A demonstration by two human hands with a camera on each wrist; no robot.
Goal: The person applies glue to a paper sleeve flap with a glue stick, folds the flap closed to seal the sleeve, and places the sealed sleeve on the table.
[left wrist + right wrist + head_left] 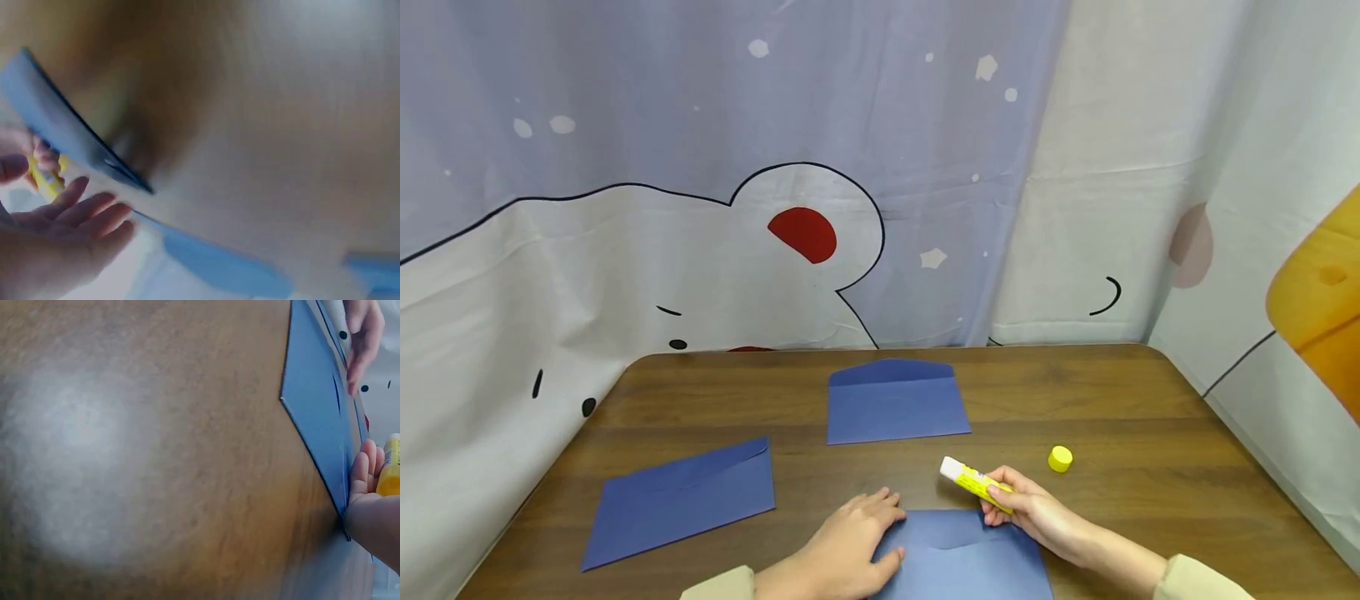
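Observation:
My right hand (1026,512) grips a yellow glue stick (976,482), its white tip uncapped and pointing up to the left. Below it lies a blue envelope (966,562), partly cut off by the bottom of the head view. On that envelope's left edge my left hand (853,546) rests with fingers extended. In the left wrist view the fingers of the left hand (87,228) look straight beside the envelope (62,125). The right wrist view shows the yellow glue stick (390,465) against the right hand's fingers.
A yellow cap (1060,458) stands on the wooden table (1112,400) to the right. One blue envelope (898,408) with its flap raised lies at the back; another envelope (681,500) lies at the left. A printed curtain (925,167) hangs behind the table.

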